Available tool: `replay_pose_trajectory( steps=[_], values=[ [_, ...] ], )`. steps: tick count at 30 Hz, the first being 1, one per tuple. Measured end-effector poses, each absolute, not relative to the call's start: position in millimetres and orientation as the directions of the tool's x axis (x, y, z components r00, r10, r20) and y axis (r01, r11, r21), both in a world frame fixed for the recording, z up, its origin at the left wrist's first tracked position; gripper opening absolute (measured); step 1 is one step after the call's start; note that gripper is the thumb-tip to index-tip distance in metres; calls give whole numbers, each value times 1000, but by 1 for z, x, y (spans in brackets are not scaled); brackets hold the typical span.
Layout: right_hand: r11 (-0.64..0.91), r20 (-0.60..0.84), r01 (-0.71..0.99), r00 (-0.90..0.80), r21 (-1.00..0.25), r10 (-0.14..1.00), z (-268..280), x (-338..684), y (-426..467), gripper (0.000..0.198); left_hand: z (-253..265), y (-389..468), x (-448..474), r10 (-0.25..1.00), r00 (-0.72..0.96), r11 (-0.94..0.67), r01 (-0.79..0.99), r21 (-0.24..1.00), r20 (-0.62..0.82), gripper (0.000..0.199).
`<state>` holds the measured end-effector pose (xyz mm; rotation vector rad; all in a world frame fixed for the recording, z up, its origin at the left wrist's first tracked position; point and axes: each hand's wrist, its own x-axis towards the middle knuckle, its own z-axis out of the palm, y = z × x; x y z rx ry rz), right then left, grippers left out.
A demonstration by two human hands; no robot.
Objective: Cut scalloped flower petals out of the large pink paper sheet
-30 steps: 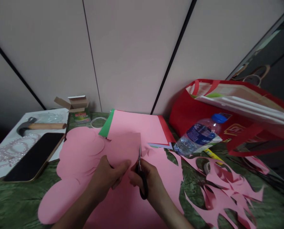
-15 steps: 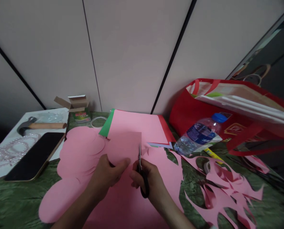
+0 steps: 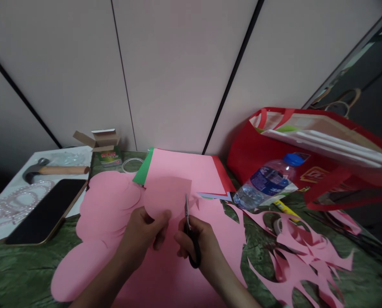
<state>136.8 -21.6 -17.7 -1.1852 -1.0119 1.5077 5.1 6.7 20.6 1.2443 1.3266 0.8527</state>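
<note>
Pink paper piece (image 3: 168, 192), raised above a large pink sheet (image 3: 171, 282), is occupying the middle of the view. Left fingers are pinching its lower edge, thumb uppermost; right fingers are closing around the black handles of the scissors (image 3: 187, 214). The left hand (image 3: 142, 231) is reaching in from lower left, its wrist slanting inward; the right hand (image 3: 199, 237) is mirroring it from lower right, directing the blades away from the person. The blades are appearing nearly edge-on beside the piece's right portion; whether they are touching it cannot be told. To the left, rounded pink cut-outs (image 3: 109, 199) are overlapping in a pile. To the right, pink scraps (image 3: 293, 269) are lying tangled on the green surface (image 3: 17, 273). Farther back, a blue-capped bottle (image 3: 264, 182) is resting before a red bag (image 3: 249, 147).
</note>
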Motion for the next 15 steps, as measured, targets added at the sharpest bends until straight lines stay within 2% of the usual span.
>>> replay_pose_trajectory(
  steps=[8,12,15],
  values=[
    [-247,-232,-193,-99,-950,968,-23,135,-22,17,18,7,6,969,139,186,127,974,-203,39],
    [-268,-253,-172,-108,-948,962,-23,133,-23,17,19,6,6,973,109,175,226,958,-204,49],
    [-267,-250,-145,-123,-953,960,-20,132,-22,20,18,6,6,973,83,186,265,946,-214,50]
  ],
)
